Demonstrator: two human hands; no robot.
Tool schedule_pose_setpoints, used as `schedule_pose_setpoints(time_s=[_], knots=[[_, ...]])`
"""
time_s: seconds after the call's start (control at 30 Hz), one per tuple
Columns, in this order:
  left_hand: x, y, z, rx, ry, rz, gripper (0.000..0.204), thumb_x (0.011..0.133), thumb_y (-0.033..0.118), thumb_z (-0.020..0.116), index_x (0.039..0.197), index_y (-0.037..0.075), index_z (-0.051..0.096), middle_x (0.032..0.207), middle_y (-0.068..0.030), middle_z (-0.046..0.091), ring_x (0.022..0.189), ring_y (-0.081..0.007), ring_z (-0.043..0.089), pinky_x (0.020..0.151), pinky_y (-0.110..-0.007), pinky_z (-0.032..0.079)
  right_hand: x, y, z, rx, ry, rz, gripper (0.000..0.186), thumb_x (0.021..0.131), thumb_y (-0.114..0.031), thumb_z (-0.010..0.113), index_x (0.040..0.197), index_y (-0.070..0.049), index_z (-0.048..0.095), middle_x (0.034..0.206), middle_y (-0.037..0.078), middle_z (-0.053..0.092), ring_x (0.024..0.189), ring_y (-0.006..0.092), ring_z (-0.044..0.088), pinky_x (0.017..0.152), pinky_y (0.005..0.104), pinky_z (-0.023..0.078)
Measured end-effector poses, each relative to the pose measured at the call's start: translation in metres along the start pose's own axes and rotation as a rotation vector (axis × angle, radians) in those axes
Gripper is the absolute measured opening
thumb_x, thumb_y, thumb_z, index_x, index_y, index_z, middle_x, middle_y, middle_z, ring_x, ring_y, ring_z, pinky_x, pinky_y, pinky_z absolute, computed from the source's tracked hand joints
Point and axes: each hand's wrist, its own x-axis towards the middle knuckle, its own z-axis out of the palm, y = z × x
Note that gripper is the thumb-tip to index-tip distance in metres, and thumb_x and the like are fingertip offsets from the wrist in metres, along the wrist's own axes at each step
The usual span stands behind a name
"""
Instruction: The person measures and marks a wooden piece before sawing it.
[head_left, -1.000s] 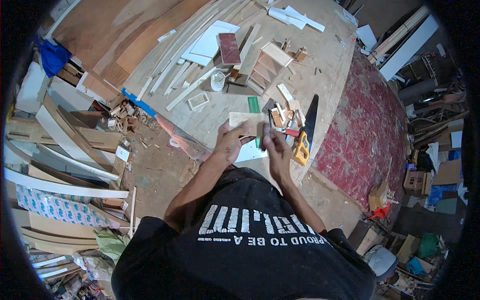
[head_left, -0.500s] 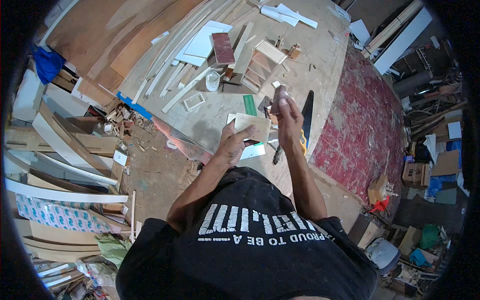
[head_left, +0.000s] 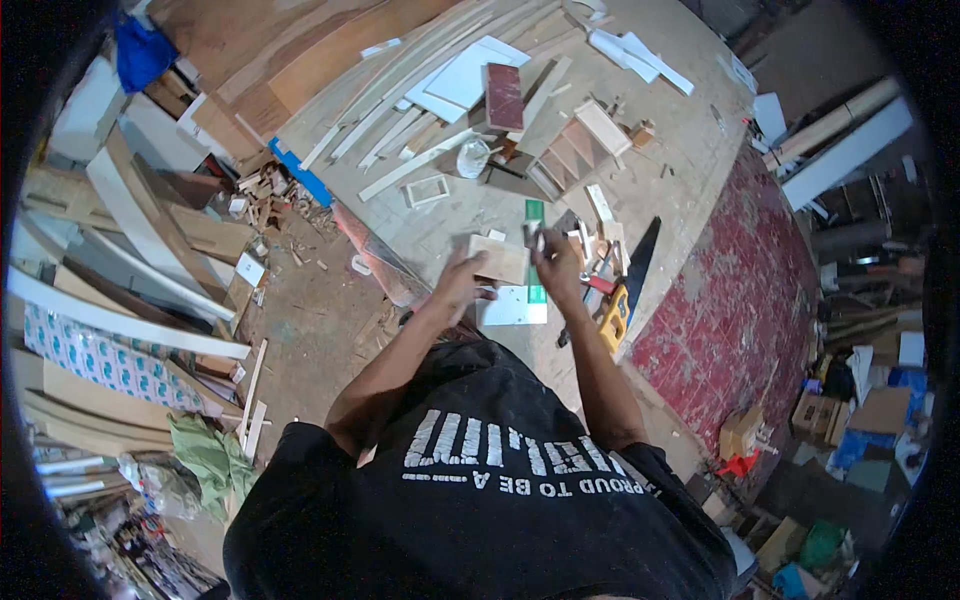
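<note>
Workshop, wood bench [head_left: 470, 205] strewn with offcuts | saw [head_left: 625, 285] by right edge | left hand [head_left: 462, 282] grips pale wood block [head_left: 497, 259] above white sheet [head_left: 512, 305] | right hand [head_left: 558, 268], fingers pinching small pale piece [head_left: 541, 240], just beside block

Bench [head_left: 690, 120]: far, white panels [head_left: 465, 75] & trim strips [head_left: 400, 135]; mid, tub [head_left: 472, 157], small frame [head_left: 427, 190]; right, handsaw [head_left: 628, 275]; near, white sheet [head_left: 512, 305].
</note>
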Motion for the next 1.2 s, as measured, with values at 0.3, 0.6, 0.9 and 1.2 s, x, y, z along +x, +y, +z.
schedule_pose_setpoints(time_s=[0.3, 0.6, 0.9, 1.2], knots=[[0.070, -0.002, -0.144, 0.171, 0.408, 0.169, 0.037, 0.098, 0.020, 0.060, 0.133, 0.007, 0.053, 0.110, -0.0083, 0.066, 0.089, -0.0187, 0.066, 0.071, -0.034, 0.055, 0.004, 0.041, 0.090, -0.628, -0.054, -0.161, 0.039, 0.083, -0.026, 0.071, 0.116, -0.006, 0.065, 0.124, 0.019, 0.059, 0.114, 0.0383, 0.056, 0.096, 0.0523, 0.044], [0.137, 0.001, -0.138, 0.257, 0.572, 0.293, 0.028, 0.094, 0.014, 0.065, 0.120, 0.005, 0.064, 0.093, -0.0098, 0.070, 0.071, -0.0169, 0.067, 0.057, -0.033, 0.056, 0.077, 0.027, 0.188, 0.557, -0.296, 0.330, 0.028, 0.093, -0.005, 0.062, 0.120, -0.002, 0.063, 0.088, 0.010, 0.069, 0.072, 0.0132, 0.064, 0.064, 0.0287, 0.052], [0.189, -0.013, -0.140, 0.600, 0.907, 0.680, 0.023, 0.082, 0.005, 0.069, 0.105, 0.003, 0.070, 0.093, -0.0178, 0.071, 0.081, -0.0290, 0.071, 0.072, -0.038, 0.056, 0.123, 0.061, 0.219, 0.361, -0.114, 0.122, 0.021, 0.093, -0.008, 0.064, 0.112, 0.000, 0.068, 0.083, 0.007, 0.066, 0.068, 0.0118, 0.063, 0.063, 0.0272, 0.053], [0.174, -0.004, -0.132, 0.718, 1.024, 0.639, 0.027, 0.083, 0.004, 0.068, 0.110, 0.007, 0.071, 0.094, -0.0171, 0.068, 0.083, -0.0299, 0.068, 0.076, -0.039, 0.055, 0.117, 0.041, 0.222, 0.032, -0.076, 0.020, 0.028, 0.090, -0.015, 0.065, 0.116, -0.006, 0.069, 0.092, 0.022, 0.064, 0.079, 0.0331, 0.067, 0.075, 0.0398, 0.054]])
